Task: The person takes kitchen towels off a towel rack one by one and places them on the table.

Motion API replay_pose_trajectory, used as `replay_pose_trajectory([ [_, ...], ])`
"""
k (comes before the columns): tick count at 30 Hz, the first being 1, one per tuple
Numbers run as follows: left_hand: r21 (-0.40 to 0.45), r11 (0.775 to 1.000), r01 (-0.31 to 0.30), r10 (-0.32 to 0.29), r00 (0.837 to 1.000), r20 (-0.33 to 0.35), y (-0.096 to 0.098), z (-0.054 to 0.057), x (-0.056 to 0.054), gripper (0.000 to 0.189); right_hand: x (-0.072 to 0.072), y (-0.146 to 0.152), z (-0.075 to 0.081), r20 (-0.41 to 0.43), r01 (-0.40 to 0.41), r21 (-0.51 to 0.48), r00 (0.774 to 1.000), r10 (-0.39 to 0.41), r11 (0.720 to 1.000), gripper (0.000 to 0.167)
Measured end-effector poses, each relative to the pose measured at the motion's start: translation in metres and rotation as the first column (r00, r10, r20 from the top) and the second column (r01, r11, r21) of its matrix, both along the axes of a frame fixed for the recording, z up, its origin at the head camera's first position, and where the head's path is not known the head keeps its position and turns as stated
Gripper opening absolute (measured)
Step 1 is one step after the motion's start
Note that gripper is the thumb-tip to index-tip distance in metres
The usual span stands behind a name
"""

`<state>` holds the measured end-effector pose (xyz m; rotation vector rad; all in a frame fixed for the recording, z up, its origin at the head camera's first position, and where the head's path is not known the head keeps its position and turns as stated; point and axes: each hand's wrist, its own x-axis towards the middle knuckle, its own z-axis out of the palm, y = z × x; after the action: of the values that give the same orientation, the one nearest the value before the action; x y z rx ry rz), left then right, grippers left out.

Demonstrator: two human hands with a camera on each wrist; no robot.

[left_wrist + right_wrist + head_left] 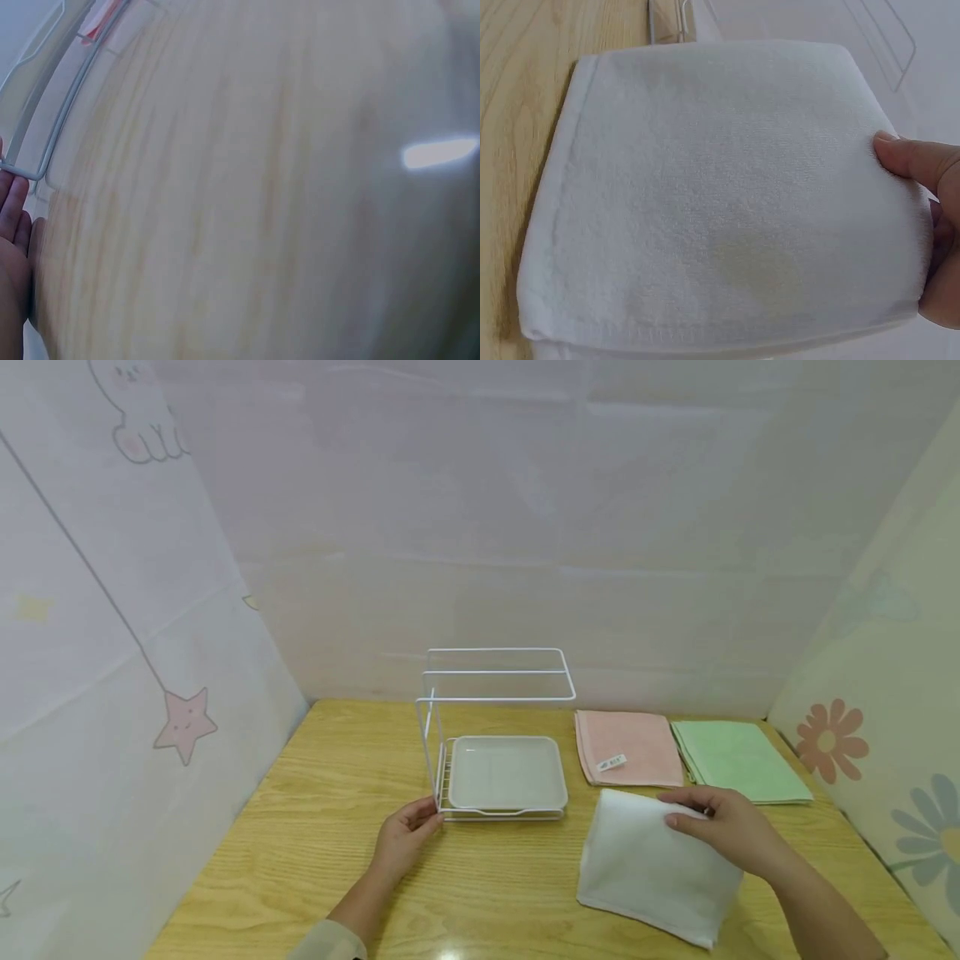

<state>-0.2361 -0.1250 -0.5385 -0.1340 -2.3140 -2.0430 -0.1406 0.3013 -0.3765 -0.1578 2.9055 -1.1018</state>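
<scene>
My right hand (723, 827) pinches a folded white towel (652, 877) by its upper edge, thumb on the near face. In the right wrist view the thumb (911, 159) presses the towel (727, 202), which hangs tilted above the wooden table. My left hand (405, 837) grips the front left corner of a white wire rack (498, 699) with thumb and fingers. The left wrist view shows those fingers (13, 206) at the rack's corner (30, 174). A shallow whitish tray (508, 772) sits in the rack's base, under the raised wire frame.
Behind the white towel lies a folded pink towel (626, 747) with a small white label. A folded green towel (742, 760) lies to its right. The wooden table (300, 827) meets pale printed sheets (487, 527) at the back and both sides.
</scene>
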Motion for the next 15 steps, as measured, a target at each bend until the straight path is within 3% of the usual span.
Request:
replay_pose_trajectory([
  [15, -0.011, 1.0, 0.01, -0.01, 1.0, -0.018, -0.001, -0.002, -0.001, 0.036, -0.048, 0.023, -0.038, 0.052, 0.005, -0.018, 0.999, -0.004, 1.0, 0.046],
])
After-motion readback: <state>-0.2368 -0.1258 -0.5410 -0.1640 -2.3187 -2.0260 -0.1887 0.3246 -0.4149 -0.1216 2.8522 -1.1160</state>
